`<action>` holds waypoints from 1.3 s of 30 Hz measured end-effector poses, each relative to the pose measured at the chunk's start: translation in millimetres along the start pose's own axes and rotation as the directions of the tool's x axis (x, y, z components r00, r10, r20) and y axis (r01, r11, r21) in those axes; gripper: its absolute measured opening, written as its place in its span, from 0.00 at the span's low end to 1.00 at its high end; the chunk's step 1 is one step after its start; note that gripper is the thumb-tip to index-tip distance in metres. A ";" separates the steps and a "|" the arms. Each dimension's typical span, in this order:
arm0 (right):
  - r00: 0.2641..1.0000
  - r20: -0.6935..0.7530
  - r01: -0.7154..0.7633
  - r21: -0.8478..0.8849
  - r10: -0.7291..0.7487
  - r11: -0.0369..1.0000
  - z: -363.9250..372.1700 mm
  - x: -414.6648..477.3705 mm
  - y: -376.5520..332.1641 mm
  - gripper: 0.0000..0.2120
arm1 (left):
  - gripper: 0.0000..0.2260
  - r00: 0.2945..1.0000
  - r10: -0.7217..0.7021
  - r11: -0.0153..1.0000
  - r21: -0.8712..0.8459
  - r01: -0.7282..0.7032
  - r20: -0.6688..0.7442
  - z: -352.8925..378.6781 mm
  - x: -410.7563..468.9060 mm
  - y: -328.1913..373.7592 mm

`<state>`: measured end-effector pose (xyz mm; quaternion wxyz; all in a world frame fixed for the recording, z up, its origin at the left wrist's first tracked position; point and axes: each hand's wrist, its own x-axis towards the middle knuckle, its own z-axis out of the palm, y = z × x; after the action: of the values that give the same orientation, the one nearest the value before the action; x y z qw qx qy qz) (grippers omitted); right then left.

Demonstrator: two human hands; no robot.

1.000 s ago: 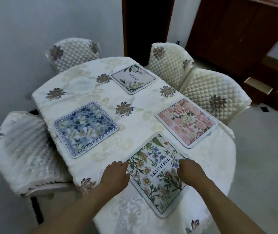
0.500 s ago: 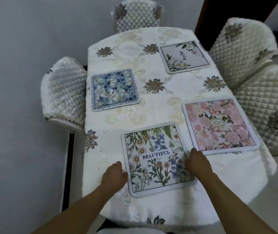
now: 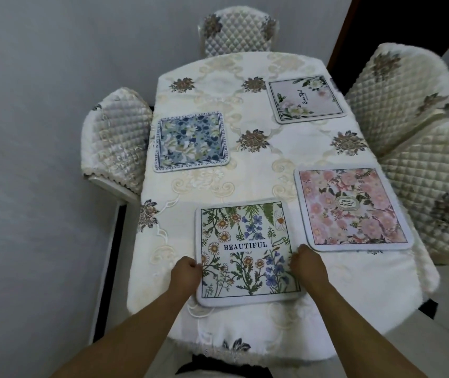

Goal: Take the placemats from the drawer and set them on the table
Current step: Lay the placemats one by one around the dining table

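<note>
Several square placemats lie flat on the table [image 3: 256, 175], which has a cream floral cloth. The nearest is the wildflower placemat [image 3: 245, 252] printed "BEAUTIFUL", near the front edge. My left hand [image 3: 186, 274] grips its left edge with curled fingers. My right hand [image 3: 309, 266] grips its right edge the same way. A pink floral placemat [image 3: 351, 208] lies to the right, a blue floral placemat [image 3: 192, 141] at the left, and a pale placemat with white flowers [image 3: 306, 99] at the far right.
Quilted cream chairs surround the table: one at the far end [image 3: 238, 32], one on the left [image 3: 116, 143], two on the right [image 3: 400, 96] [image 3: 441, 192]. A grey wall [image 3: 40, 132] runs along the left. A dark doorway [image 3: 398, 20] is at the back right.
The view has swung round to face the table's length. The wildflower placemat has been turned square to the front edge, with both hands staying on its side edges.
</note>
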<state>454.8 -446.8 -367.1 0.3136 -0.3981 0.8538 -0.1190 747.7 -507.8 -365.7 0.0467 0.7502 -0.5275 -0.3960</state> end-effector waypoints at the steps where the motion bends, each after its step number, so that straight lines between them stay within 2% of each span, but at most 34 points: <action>1: 1.000 -0.015 0.017 -0.004 -0.018 1.000 -1.2 -3.1 -0.6 0.04 | 0.05 1.000 0.031 0.999 -0.013 -0.031 -0.004 -2.2 -4.5 1.6; 5: 0.992 -0.087 0.091 -0.022 -0.093 0.996 -8.9 -21.3 -2.9 0.06 | 0.04 0.978 0.210 0.977 -0.042 -0.211 -0.014 -16.1 -22.6 10.6; 10: 0.966 -0.206 0.157 -0.003 -0.155 0.988 -29.4 -65.4 4.5 0.08 | 0.04 0.929 0.367 0.922 -0.110 -0.370 -0.049 -46.2 -50.9 24.0; 18: 0.915 -0.402 0.095 0.257 0.017 0.962 -73.2 -159.6 37.0 0.16 | 0.05 0.880 0.475 0.859 -0.203 -0.469 -0.022 -66.0 -94.1 42.0; 21: 0.884 -0.463 0.070 0.272 0.068 0.960 -89.6 -189.0 54.5 0.16 | 0.05 0.849 0.528 0.830 -0.201 -0.520 -0.017 -57.3 -117.6 57.1; 30: 0.831 -0.539 0.055 0.328 0.139 0.943 -164.9 -236.5 144.8 0.11 | 0.06 0.762 0.643 0.760 -0.186 -0.623 0.077 -0.2 -198.4 131.5; 39: 0.773 -0.569 -0.028 0.412 0.281 0.911 -283.1 -260.5 326.0 0.13 | 0.04 0.707 0.687 0.725 -0.222 -0.652 0.169 153.6 -315.0 246.7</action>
<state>205.7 -49.9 -180.5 0.0975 -0.1959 0.8993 -0.3787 421.9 -301.8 -178.5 0.1782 0.4479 -0.7352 -0.4765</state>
